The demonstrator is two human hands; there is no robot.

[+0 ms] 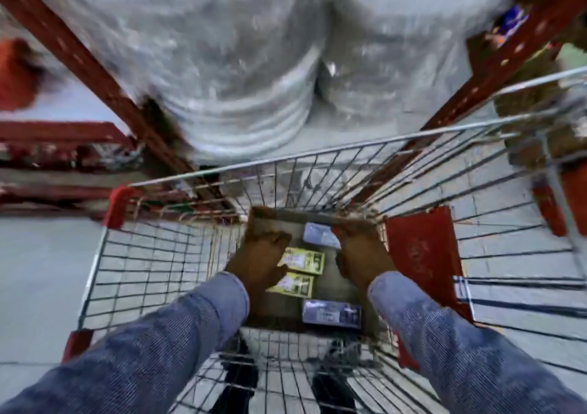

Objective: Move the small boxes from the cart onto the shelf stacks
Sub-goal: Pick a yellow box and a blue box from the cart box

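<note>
A wire shopping cart (165,254) stands in front of me with an open cardboard carton (317,289) in its basket. Inside the carton lie two yellow-green small boxes (306,262) (297,285) and two blue-purple small boxes (319,235) (332,313). My left hand (260,254) grips the carton's left wall, its fingers over the top edge and partly covering the yellow-green boxes. My right hand (362,254) grips the right wall near the far corner. The frame is motion-blurred.
Red rack uprights (95,64) (495,73) frame a large plastic-wrapped load (254,64) just beyond the cart. Low red shelving (57,153) with goods runs at the left. A red panel (422,254) and more cart wire (524,223) sit to the right. The floor is grey tile.
</note>
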